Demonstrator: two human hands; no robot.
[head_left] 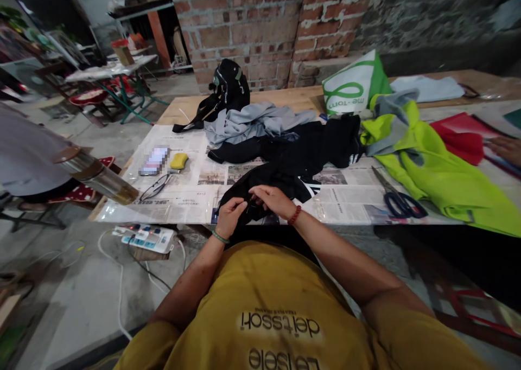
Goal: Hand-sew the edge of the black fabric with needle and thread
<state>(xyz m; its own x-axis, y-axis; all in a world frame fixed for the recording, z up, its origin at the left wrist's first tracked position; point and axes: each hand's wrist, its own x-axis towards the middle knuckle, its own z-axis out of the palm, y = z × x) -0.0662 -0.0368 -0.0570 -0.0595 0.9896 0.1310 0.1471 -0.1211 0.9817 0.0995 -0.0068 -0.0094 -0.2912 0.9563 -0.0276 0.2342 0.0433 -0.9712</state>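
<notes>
A black garment [280, 164] with white stripes lies across the newspaper near the front edge of the table. My left hand [230, 216] pinches a fold of it between thumb and fingers. Just to the right, my right hand [277, 201] is bent over the same fold with its fingertips drawn together. Whatever those fingertips hold is too small and dark to make out. Behind the black cloth, a grey garment [260, 121] is bunched up. Scissors with dark handles [401, 203] rest farther right, beside a neon yellow garment [443, 169].
On the left are a phone [154, 160], a yellow pouch [179, 161], glasses [155, 187] and a tall bottle [97, 176] at the edge. A black bag [232, 85] and a green-white bag [354, 85] stand behind. Another person's hand [507, 148] is at far right. A power strip [146, 238] sits below.
</notes>
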